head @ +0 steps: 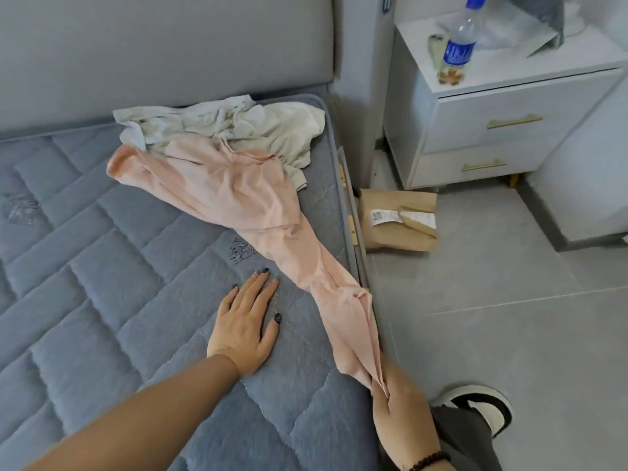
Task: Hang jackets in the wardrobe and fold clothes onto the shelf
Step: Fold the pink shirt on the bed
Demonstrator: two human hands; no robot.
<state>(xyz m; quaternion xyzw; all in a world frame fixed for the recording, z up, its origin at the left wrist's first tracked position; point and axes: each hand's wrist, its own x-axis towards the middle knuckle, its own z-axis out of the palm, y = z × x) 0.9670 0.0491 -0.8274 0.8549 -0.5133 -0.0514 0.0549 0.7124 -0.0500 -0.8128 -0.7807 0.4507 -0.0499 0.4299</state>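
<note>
- A pink garment (238,188) lies across the right side of the bed (85,266), its bulk bunched on the quilted blue-grey mattress and one long end stretched taut toward the near right corner.
- The right hand (401,409) grips that near end just past the mattress edge, fingers (384,396) curled round the gathered cloth; a dark bead bracelet (430,461) sits on the wrist.
- The left hand (243,329) rests flat on the mattress just left of the stretched cloth, not touching it, fingers straight and slightly spread, holding nothing.
- A cream garment (272,127) lies crumpled at the far end of the bed near the grey headboard (163,45), partly under the pink one.
- On the grey tiled floor (492,317) to the right, a brown paper parcel (397,219) with a white label lies beside the bed frame.
- Farther right stands a white nightstand (503,130) with two drawers and gold handles; a clear bottle (458,45) with a blue label and cap stands on top.
- A dark shoe (489,406) with a white sole shows at the near right.
</note>
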